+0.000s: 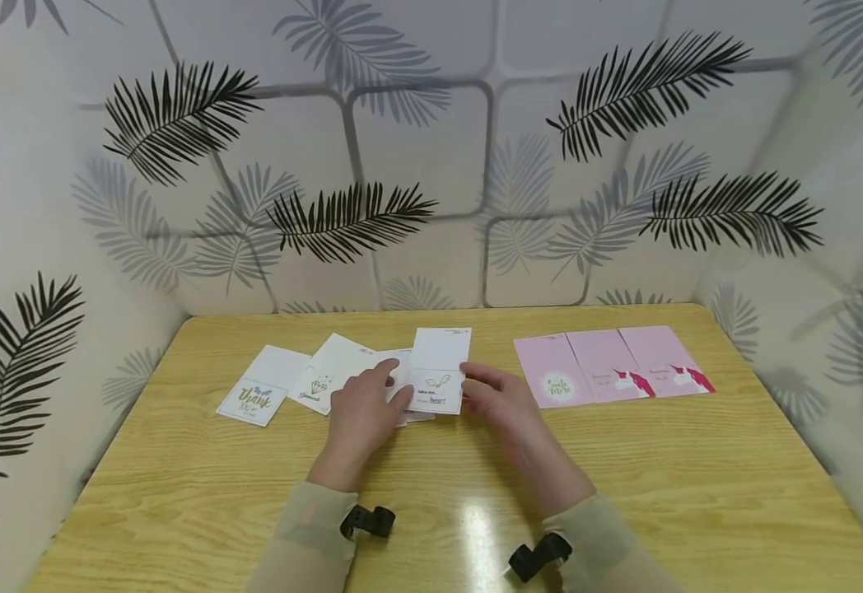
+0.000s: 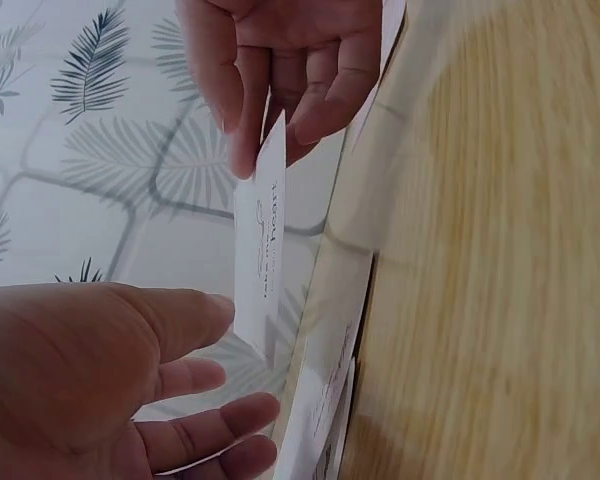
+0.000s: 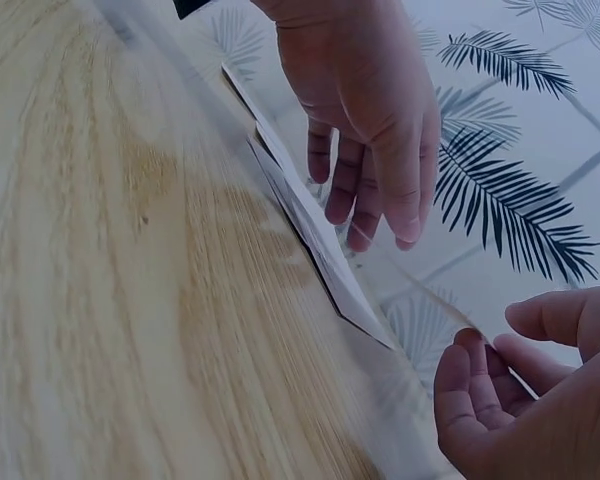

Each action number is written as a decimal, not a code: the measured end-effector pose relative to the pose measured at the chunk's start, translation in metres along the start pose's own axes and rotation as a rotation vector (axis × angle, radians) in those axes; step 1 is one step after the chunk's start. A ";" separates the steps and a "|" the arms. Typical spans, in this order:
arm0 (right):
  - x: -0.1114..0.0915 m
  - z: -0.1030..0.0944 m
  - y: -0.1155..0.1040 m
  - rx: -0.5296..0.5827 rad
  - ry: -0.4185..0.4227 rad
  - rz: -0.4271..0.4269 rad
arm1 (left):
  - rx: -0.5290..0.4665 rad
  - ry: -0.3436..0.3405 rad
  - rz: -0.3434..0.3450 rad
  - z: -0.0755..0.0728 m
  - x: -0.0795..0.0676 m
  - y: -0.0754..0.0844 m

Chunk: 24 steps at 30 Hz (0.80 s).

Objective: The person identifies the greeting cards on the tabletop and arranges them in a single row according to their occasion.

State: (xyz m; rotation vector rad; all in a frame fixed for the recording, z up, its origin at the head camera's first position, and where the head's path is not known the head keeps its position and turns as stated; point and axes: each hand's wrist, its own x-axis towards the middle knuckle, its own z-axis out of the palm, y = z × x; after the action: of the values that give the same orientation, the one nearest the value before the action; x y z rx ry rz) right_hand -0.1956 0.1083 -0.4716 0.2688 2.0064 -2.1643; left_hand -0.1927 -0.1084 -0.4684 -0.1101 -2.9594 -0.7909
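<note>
A white folded-style card [image 1: 440, 350] with gold wings and the word "heart" is raised off the wooden table, in the middle of the head view. My right hand [image 1: 504, 405] pinches its right edge between thumb and fingers. On the other side, the thumb of my left hand [image 1: 363, 412] reaches the card's left edge; the left fingers are loosely spread, as the left wrist view shows. Whether that thumb presses the card I cannot tell. Under and behind the left hand lie more white cards [image 1: 402, 362], partly hidden.
Left on the table [image 1: 202, 494] are a "thank you" card [image 1: 255, 403] and a white card with gold diamonds [image 1: 331, 362]. Three pink cards stand in a row at the right: one with a white round print [image 1: 543, 354] and two with unicorns [image 1: 594, 350]. A patterned wall backs the table.
</note>
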 end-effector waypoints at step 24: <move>0.000 -0.051 -0.011 -0.151 0.133 -0.093 | -0.174 0.023 0.094 0.024 0.012 0.055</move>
State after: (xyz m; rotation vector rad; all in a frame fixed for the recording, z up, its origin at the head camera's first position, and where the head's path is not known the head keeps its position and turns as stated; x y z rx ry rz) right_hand -0.1975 0.1596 -0.4643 0.3108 2.2852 -2.0843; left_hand -0.2007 -0.0483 -0.4607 -0.2459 -2.8351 -1.0271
